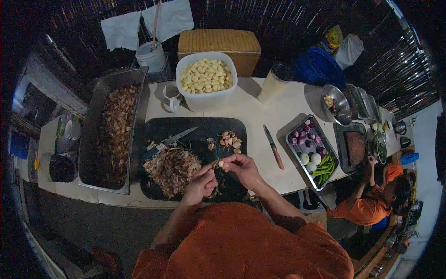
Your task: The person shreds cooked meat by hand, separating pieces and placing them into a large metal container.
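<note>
Over the dark cutting board (163, 130), my right hand (246, 171) pinches a pale garlic clove (221, 164) between thumb and fingertips. Close against it, my left hand (201, 185) has its fingers curled and pinches what looks like garlic skin at the clove's edge. A heap of loose garlic skins (172, 171) covers the board's left part. Behind the heap lies a knife (179, 136), its blade pointing up and right. Several unpeeled garlic cloves (230, 140) sit at the board's far right, beyond my hands.
A white tub (205, 96) of peeled cloves stands behind the board, beside a white mug (171, 93). Left is a deep metal pan (134, 167) of garlic skins. Rightward lie a wooden-handled knife (273, 146) and a tray (296, 162) of onions and green chillies. A co-worker (366, 207) sits at right.
</note>
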A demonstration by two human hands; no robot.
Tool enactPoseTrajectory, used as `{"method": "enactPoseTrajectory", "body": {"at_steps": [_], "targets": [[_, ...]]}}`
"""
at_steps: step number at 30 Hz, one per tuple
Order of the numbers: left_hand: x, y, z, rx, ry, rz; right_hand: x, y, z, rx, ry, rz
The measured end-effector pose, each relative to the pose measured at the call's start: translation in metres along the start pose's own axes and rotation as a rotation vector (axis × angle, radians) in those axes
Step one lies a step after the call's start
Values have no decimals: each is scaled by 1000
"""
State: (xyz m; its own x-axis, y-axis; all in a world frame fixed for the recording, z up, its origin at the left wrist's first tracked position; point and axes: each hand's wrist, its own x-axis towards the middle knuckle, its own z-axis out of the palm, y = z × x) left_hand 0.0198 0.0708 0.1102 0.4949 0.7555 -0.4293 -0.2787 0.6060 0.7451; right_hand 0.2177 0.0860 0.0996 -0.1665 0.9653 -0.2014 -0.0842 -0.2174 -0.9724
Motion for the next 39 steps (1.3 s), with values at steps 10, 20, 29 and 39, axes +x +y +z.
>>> {"method": "enactPoseTrajectory", "body": {"at_steps": [10,20,29,39], "targets": [[9,-24,-4,67,54,248,0,0,16,481,37,183],[1,-6,-18,-81,266,248,2,1,13,327,10,107],[28,-82,-92,340,192,151,59,56,-27,-498,-13,19],[10,-64,-75,588,436,-97,143,-61,-32,-697,270,-397]]}}
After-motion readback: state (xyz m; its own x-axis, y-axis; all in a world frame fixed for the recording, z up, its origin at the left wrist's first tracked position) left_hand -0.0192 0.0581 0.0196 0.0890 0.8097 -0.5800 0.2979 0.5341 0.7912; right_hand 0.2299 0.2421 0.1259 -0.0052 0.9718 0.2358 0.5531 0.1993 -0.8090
